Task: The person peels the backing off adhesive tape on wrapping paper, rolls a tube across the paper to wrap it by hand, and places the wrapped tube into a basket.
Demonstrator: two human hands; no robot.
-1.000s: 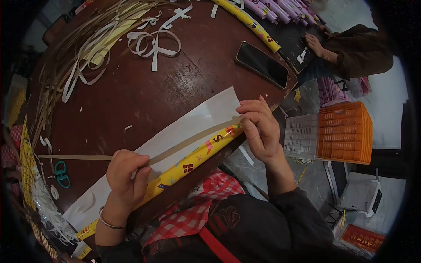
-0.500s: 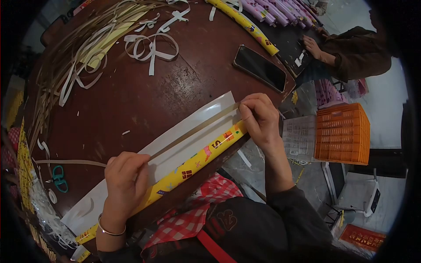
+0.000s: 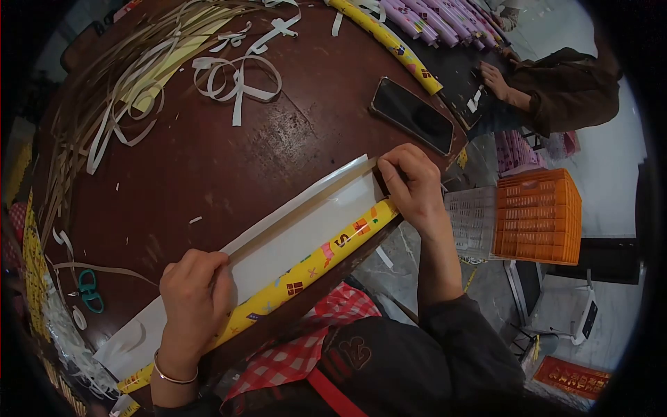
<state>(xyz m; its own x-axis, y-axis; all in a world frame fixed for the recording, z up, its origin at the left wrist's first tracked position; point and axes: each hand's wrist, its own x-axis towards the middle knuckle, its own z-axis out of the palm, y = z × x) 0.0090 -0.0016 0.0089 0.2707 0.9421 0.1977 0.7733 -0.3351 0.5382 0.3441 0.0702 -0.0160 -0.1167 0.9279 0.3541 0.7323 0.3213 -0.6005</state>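
Note:
A yellow patterned roll (image 3: 306,274) lies along the table's near edge, with its white sheet (image 3: 299,226) spread out behind it. A thin tan strip (image 3: 299,208) runs near the sheet's far edge between my hands. My left hand (image 3: 194,295) pinches the strip's left part, its fingers closed, above the sheet. My right hand (image 3: 411,182) is closed on the strip's right end, at the sheet's right corner. The strip's tail trails left over the table past teal scissors (image 3: 90,290).
A phone (image 3: 413,115) and another yellow roll (image 3: 389,43) lie at the back right. Tan strips (image 3: 83,111) heap at the left. Purple rolls (image 3: 445,21) lie near a co-worker's hand (image 3: 495,80). An orange crate (image 3: 537,215) stands right of the table.
Both hands have moved the strip away from the yellow roll, toward the sheet's far edge. My left hand has shifted slightly left. The strip's tail now curves downward.

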